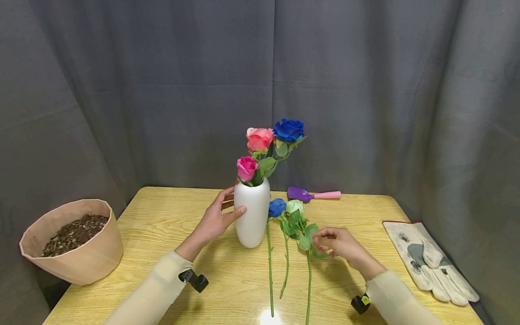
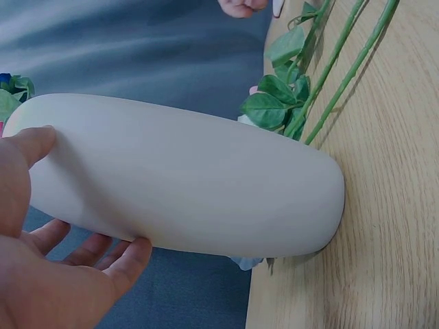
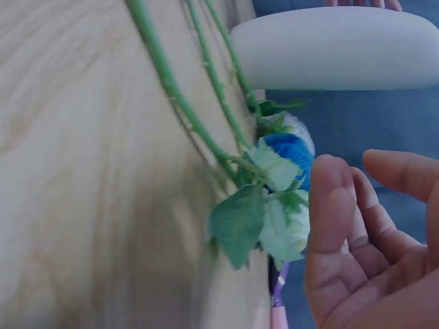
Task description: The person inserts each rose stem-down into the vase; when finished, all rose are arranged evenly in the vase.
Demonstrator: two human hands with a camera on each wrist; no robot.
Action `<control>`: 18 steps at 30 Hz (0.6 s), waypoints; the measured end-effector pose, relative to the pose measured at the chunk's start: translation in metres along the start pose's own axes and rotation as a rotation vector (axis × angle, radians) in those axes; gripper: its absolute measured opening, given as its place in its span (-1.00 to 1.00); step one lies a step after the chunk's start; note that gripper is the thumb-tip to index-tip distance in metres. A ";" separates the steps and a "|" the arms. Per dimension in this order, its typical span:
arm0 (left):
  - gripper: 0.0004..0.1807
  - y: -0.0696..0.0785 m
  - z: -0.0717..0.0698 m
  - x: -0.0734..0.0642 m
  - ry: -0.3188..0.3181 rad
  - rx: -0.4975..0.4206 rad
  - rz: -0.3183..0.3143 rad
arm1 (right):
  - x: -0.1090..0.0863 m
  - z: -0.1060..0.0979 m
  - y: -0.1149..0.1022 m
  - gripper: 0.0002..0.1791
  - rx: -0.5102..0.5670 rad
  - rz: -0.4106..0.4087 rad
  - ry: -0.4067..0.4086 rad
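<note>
My left hand (image 1: 215, 220) holds a white vase (image 1: 253, 216), its thumb on the near side and its fingers around the left side. The vase stands upright with a coral rose (image 1: 260, 141), a blue rose (image 1: 289, 131) and a magenta rose (image 1: 246, 169) in it. To its right, several stems lie on the table, among them a second blue rose (image 1: 277, 207) and a pale green rose (image 1: 294, 206). My right hand (image 1: 340, 246) hovers beside their leaves (image 3: 236, 223); in the right wrist view its fingers are loosely bent, thumb apart, with nothing between them.
A purple scoop with a pink handle (image 1: 327, 195) lies at the table's back. On the left stands a peach planter (image 1: 83, 264) of soil. A pair of work gloves (image 1: 430, 262) lies at the right edge. Grey curtains (image 1: 203, 90) hang behind the table.
</note>
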State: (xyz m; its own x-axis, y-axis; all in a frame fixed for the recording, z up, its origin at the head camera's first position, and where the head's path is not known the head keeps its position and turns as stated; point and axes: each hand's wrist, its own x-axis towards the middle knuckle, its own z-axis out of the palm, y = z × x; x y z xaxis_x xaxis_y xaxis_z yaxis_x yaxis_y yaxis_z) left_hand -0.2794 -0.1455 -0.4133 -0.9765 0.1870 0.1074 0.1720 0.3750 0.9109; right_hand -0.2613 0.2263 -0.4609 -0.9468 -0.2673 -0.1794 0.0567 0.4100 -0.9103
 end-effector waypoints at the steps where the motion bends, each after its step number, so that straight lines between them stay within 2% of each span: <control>1: -0.09 0.000 0.000 0.000 0.000 0.000 0.000 | -0.001 0.000 0.002 -0.60 0.000 0.003 -0.004; 13: -0.08 0.000 0.000 0.000 0.003 0.007 -0.003 | -0.004 0.004 0.021 -0.58 -0.018 0.043 -0.030; 18: -0.09 -0.001 0.000 0.001 0.003 0.006 0.000 | -0.005 0.006 0.025 -0.62 -0.013 0.029 -0.062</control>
State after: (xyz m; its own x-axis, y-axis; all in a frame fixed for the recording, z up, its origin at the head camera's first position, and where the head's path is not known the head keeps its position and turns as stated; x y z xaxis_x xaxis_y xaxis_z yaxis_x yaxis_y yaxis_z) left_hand -0.2802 -0.1459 -0.4139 -0.9767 0.1848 0.1088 0.1732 0.3802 0.9086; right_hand -0.2533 0.2328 -0.4854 -0.9233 -0.3083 -0.2289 0.0798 0.4292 -0.8997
